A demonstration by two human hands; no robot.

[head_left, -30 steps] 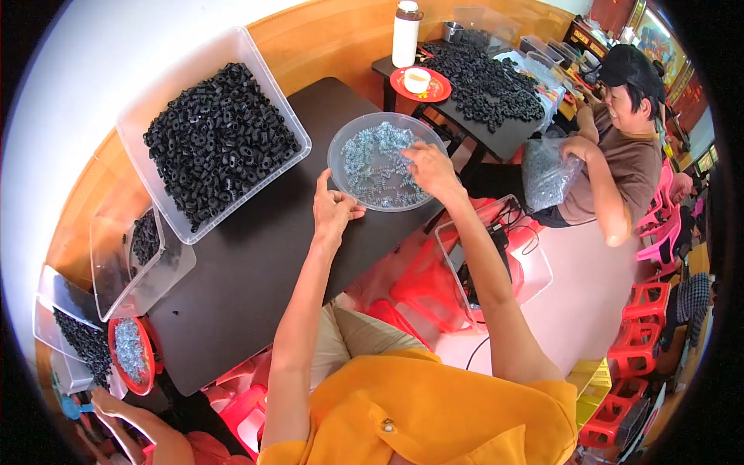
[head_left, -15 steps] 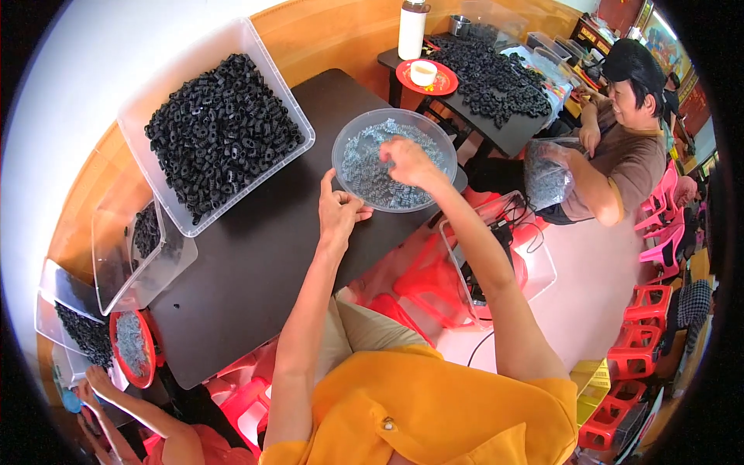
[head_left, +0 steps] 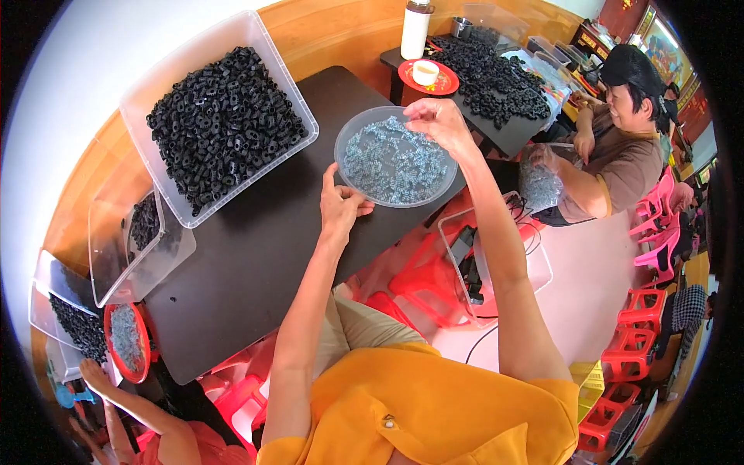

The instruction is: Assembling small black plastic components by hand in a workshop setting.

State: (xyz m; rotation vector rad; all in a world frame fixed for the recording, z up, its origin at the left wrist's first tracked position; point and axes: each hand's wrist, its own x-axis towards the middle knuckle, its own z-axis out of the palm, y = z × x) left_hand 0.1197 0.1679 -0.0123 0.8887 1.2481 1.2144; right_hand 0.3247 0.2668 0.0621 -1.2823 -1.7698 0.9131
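A round clear plastic tub (head_left: 350,130) holds a thin layer of small silvery coil pieces (head_left: 395,159) that look like springs. My left hand (head_left: 341,205) grips the tub's near-left rim, with the index finger up along the side and the thumb at the front. At the far-right rim my right hand (head_left: 442,128) has its fingers curled and closed on the edge; its palm side is partly hidden. Left of the tub stands a big clear bin (head_left: 302,108) heaped with small black plastic parts (head_left: 225,128).
The dark table (head_left: 232,271) carries a tipped clear box (head_left: 116,287) at left, near a red basin (head_left: 143,360). A second table (head_left: 511,132) with black parts, a white bottle (head_left: 415,31) and a co-worker (head_left: 628,147) are at right. Another person's arm (head_left: 147,407) shows lower left.
My right hand has moved from inside the tub up to its far-right rim. The coil pieces lie more spread out, and the tub's angle has changed slightly.
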